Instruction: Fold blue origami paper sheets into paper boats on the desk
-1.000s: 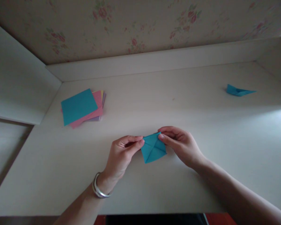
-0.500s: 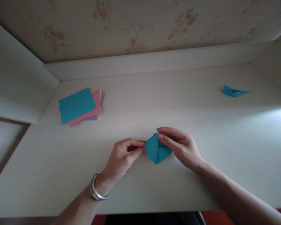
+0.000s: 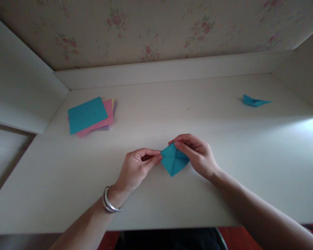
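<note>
Between my hands is a folded blue paper, diamond-shaped with crease lines meeting near its middle. My left hand pinches its left corner between thumb and fingers. At the top corner, my right hand grips the paper, thumb in front and fingers behind. The right fingers cover part of the paper's upper right side. Two silver bangles circle my left wrist.
A stack of coloured paper, blue on top with pink, yellow and purple below, lies at the back left. A folded blue paper boat sits at the back right. A white panel stands on the left of the white table.
Both hands and the folded paper have shifted slightly up in view. My right thumb and fingers sit at the paper's top corner a little higher; the camera view has tilted slightly.
</note>
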Tool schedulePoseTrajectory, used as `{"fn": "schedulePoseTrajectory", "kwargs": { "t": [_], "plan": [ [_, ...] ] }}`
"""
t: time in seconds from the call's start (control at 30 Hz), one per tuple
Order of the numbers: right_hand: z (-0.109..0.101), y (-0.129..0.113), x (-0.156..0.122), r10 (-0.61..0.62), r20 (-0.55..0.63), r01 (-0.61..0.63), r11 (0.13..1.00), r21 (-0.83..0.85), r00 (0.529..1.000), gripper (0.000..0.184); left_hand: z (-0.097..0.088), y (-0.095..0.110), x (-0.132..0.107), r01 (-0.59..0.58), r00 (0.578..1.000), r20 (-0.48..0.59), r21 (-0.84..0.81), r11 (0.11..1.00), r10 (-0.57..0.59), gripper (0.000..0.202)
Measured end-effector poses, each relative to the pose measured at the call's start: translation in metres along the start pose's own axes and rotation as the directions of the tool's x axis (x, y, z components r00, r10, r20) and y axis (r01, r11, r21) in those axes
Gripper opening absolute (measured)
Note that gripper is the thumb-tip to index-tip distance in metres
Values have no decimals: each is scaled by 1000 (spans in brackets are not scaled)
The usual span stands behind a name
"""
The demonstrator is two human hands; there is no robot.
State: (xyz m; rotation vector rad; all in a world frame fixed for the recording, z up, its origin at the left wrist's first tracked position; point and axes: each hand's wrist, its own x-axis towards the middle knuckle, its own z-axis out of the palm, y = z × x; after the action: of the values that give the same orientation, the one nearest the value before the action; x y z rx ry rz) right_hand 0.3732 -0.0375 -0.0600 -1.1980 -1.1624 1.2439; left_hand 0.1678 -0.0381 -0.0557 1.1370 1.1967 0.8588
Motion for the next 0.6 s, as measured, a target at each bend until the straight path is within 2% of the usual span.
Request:
{"fn": "schedulePoseTrajectory", "kwargs": {
  "t": [0.17,0.37,0.6],
  "plan": [
    [2,1,1,1,37,-2,1000,18,999,14,1,1,0,26,1000,-6,15,1000,-26,18],
    [2,1,2,32,92,-39,996,76,995,20,2,1,-1,81,996,34,-54,995,-79,19],
    [3,0,3,65,42,-69,993,93,997,15,3,2,-1,94,995,-1,-116,989,-95,15]
  ]
}}
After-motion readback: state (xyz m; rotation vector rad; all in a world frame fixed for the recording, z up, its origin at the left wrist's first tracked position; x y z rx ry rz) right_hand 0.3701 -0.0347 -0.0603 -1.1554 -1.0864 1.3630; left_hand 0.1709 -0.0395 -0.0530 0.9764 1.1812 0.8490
